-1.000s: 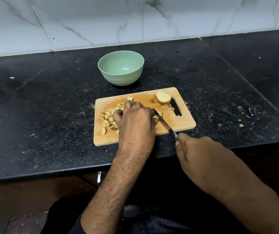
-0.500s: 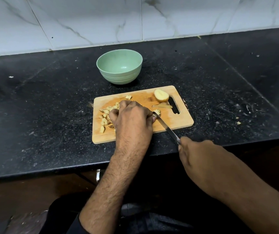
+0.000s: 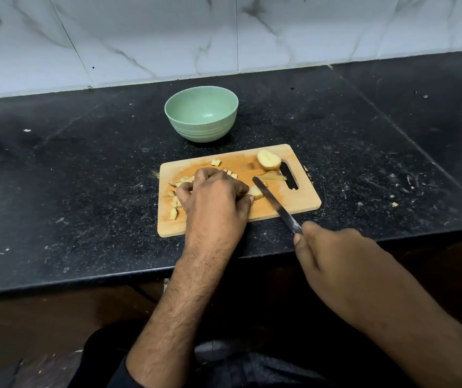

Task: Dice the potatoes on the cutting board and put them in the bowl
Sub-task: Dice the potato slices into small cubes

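A wooden cutting board (image 3: 302, 201) lies on the black counter. My left hand (image 3: 214, 193) sits on it with curled fingers and holds down a potato piece (image 3: 256, 192) at its right side. My right hand (image 3: 333, 256) grips a knife (image 3: 276, 204) by the handle; the blade lies against that piece. Several diced potato bits (image 3: 174, 208) lie left of my left hand, partly hidden under it. A potato half (image 3: 268, 160) and a thin slice (image 3: 273, 177) rest near the board's handle slot. The green bowl (image 3: 201, 113) stands behind the board with nothing inside.
The counter's front edge (image 3: 84, 278) runs just below the board. A white marble wall (image 3: 224, 35) rises behind the bowl. Small scraps (image 3: 393, 204) lie scattered on the counter to the right.
The knife blade has shifted forward across the potato piece, its tip now further up the board. My left hand stays in place on the piece.
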{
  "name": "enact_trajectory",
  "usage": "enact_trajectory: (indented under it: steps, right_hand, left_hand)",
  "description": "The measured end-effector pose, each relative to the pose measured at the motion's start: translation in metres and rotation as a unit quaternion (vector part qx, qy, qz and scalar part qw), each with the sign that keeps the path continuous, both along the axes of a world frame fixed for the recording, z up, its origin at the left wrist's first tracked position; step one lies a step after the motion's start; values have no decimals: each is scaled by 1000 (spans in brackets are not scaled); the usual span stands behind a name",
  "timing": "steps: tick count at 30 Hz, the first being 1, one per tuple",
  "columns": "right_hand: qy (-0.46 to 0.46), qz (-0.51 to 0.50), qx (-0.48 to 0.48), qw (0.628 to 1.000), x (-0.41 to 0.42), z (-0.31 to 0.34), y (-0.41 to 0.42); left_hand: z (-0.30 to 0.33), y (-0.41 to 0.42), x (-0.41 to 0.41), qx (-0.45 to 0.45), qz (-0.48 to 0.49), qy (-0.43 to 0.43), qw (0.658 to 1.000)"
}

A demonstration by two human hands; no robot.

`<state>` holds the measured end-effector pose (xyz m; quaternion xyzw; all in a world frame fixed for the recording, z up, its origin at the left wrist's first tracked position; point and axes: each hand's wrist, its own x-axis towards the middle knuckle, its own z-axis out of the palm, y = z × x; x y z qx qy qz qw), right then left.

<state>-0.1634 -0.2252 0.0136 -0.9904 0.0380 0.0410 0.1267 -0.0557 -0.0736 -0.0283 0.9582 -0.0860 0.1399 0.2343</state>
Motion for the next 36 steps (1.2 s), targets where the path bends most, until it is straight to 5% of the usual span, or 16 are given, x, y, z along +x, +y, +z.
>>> enact_trajectory:
  steps: [12,36]
  right_hand:
    - [31,31,-19,999,23,-7,8]
    - [41,10,-1,999,-10,1,-7]
  left_hand:
    - [3,-7,1,53,-2,-13,999]
    - [-10,-2,-7,-28,31,-33,999]
